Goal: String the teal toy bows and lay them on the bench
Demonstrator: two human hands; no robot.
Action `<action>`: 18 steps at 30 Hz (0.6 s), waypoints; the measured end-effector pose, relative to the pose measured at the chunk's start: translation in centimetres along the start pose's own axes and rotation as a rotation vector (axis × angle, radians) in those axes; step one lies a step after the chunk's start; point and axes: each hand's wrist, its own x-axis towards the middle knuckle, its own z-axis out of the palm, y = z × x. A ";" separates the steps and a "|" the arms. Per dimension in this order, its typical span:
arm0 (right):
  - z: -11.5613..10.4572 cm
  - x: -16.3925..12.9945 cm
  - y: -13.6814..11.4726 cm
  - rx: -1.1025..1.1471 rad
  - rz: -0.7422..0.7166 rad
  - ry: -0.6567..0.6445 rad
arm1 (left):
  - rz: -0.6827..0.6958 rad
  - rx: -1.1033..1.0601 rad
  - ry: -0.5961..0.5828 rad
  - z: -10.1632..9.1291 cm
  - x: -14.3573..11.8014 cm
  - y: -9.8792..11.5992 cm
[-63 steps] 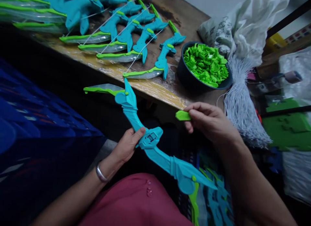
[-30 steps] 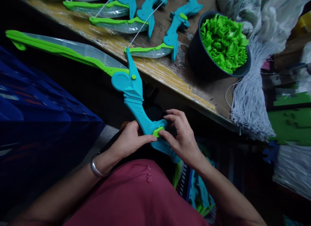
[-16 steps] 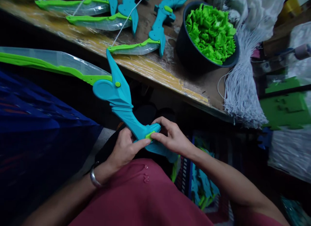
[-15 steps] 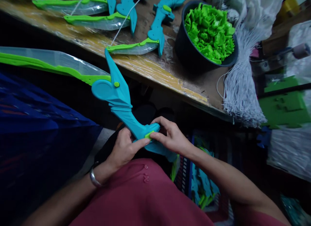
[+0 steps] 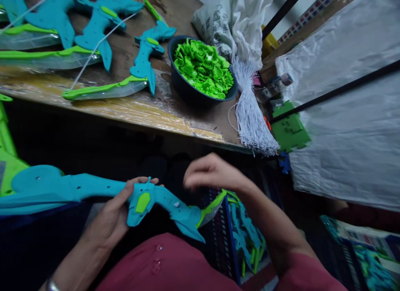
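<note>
Toy bow (image 5: pixel 93 190) in left hand (image 5: pixel 114 216)

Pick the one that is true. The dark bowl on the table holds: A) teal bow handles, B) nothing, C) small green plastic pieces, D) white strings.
C: the dark bowl is heaped with small green plastic pieces, while the white strings lie beside it on the table.
</note>
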 end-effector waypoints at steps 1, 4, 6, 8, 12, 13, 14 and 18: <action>-2.4 0.1 1.5 -0.163 0.061 0.293 | 0.020 -0.020 0.035 0.3 0.1 -0.1; -9.1 1.4 7.3 -0.597 0.264 0.979 | 0.080 -0.023 0.043 1.1 0.3 -0.3; -12.2 2.3 11.0 -0.694 0.435 1.116 | 0.104 -0.016 0.009 1.2 0.4 -0.3; -14.0 2.9 13.7 -0.788 0.553 1.150 | 0.108 -0.013 -0.013 1.0 0.5 -0.3; -15.3 3.4 15.1 -0.821 0.583 1.171 | 0.107 -0.031 -0.031 0.4 0.6 -0.6; -15.4 3.5 14.8 -0.804 0.581 1.185 | 0.119 -0.038 -0.041 0.2 0.7 -0.7; -15.3 3.5 14.4 -0.785 0.581 1.205 | 0.133 -0.045 -0.052 0.1 0.8 -0.8; -10.8 2.7 10.6 -0.703 0.452 1.249 | 0.161 -0.071 -0.117 -0.3 0.9 -1.4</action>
